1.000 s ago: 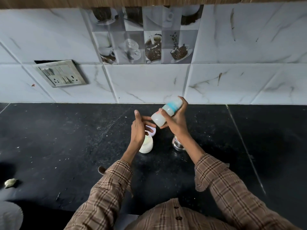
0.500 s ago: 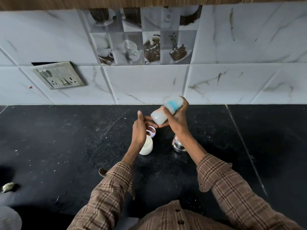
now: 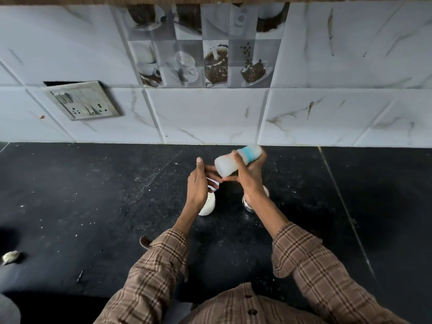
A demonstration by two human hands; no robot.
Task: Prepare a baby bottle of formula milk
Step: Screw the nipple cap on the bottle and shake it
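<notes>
My right hand [image 3: 250, 176] grips a translucent baby bottle [image 3: 236, 163] with a blue collar, held tilted above the black counter [image 3: 93, 195], its base pointing left and its top to the upper right. The bottle looks blurred. My left hand [image 3: 198, 183] is just left of the bottle base, fingers stretched toward it, fingertips close to or touching the base. Below the left hand stands a small white container [image 3: 208, 205], with a pale pink-white piece [image 3: 214, 184] behind it. A small steel cup [image 3: 250, 204] sits under my right wrist, partly hidden.
A white marble-tiled wall [image 3: 210, 113] rises behind the counter, with a switch and socket plate [image 3: 81, 101] at left. A small pale scrap [image 3: 10, 257] lies at the counter's left edge. A counter seam [image 3: 343, 206] runs on the right.
The bottle has shifted slightly up and down in my right hand and stays tilted. My left hand remains beside its base. The camera view has drifted a little.
</notes>
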